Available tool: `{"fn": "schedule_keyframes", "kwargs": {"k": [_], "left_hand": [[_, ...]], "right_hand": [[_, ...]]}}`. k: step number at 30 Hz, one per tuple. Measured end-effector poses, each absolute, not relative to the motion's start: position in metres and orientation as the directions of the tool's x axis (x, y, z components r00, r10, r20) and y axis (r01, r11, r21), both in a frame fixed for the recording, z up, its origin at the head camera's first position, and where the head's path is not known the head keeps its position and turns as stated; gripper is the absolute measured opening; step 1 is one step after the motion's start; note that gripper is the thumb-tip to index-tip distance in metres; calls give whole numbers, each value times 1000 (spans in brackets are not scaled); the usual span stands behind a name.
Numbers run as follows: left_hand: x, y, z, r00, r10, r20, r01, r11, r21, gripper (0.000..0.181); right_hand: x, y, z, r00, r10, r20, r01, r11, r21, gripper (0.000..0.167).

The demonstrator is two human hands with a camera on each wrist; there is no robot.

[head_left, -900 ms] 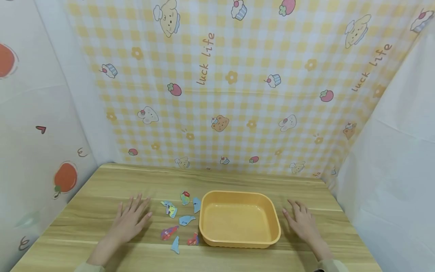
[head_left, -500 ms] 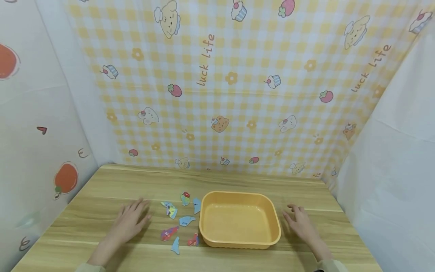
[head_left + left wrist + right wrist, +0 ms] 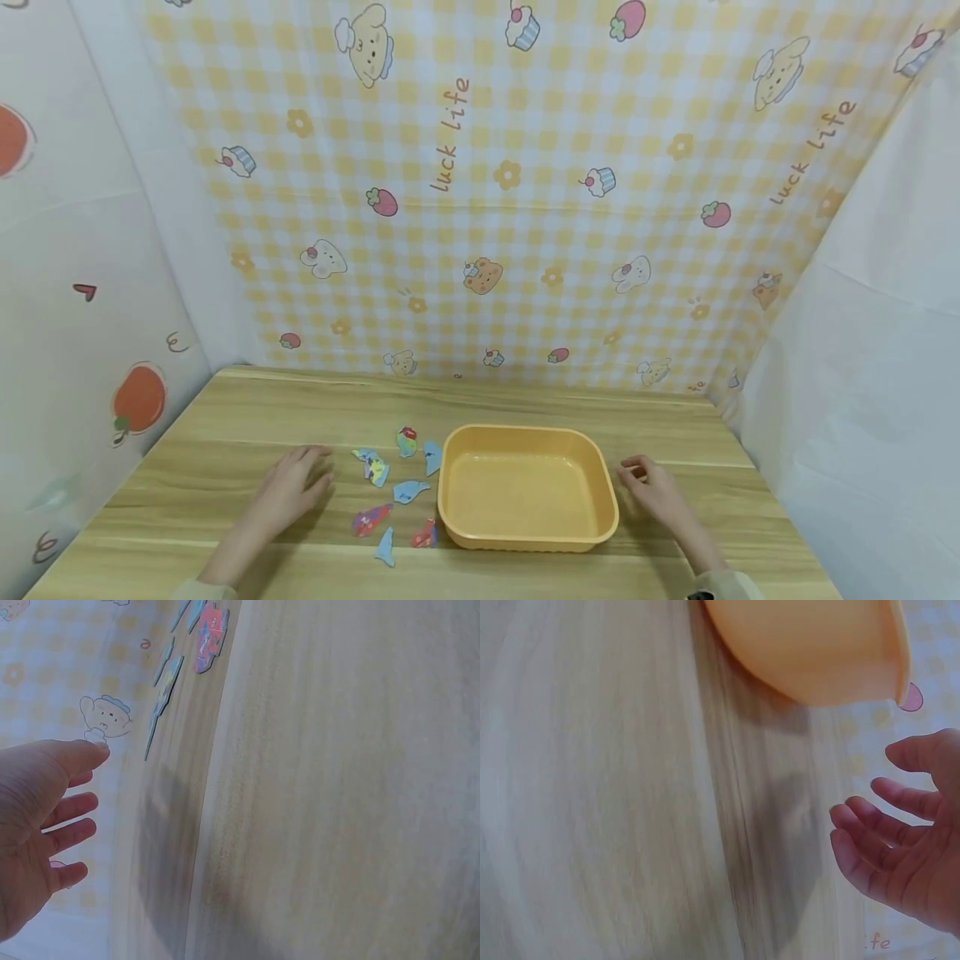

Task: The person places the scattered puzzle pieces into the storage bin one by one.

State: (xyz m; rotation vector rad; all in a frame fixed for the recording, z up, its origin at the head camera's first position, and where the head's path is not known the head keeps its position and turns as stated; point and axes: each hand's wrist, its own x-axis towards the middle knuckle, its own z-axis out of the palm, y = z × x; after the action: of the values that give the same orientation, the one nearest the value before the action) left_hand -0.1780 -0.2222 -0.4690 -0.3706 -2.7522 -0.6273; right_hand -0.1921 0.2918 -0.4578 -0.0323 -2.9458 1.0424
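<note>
My left hand [image 3: 291,485] hovers just left of several flat, irregular jigsaw-like pieces, holding nothing. Its fingers look loosely bent in the left wrist view. Nearest to it are a blue-and-yellow piece [image 3: 374,468] and a red-purple piece [image 3: 371,520]. Further right lie a plain blue piece [image 3: 410,492], a green piece with a red top [image 3: 407,442] and a small red piece [image 3: 425,534]. Beyond them stands a yellow plastic tray [image 3: 527,543]. To the tray's right is my right hand [image 3: 651,487], bare of any object, its fingers relaxed and bent in the right wrist view.
The wood-grain table [image 3: 315,400] runs back to a yellow checked cloth [image 3: 517,225] with cartoon prints. White sheets hang at the left [image 3: 90,217] and right [image 3: 870,333] sides. A pale blue sliver [image 3: 385,547] lies nearest the front among the pieces.
Fingers of both hands, spread out earlier, have drawn in and bent, and the hands look lifted slightly. The pieces and tray stay in place; the head view has shifted a little.
</note>
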Motion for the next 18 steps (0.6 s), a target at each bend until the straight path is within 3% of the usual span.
{"fn": "schedule_keyframes", "kwargs": {"k": [12, 18], "left_hand": [[-180, -223, -465, -938, 177, 298, 295, 859, 419, 34], [-185, -222, -464, -961, 171, 218, 256, 845, 469, 35]], "right_hand": [[-194, 281, -457, -994, 31, -103, 100, 625, -775, 38], [-195, 276, -456, -990, 19, -142, 128, 566, -815, 41]]}}
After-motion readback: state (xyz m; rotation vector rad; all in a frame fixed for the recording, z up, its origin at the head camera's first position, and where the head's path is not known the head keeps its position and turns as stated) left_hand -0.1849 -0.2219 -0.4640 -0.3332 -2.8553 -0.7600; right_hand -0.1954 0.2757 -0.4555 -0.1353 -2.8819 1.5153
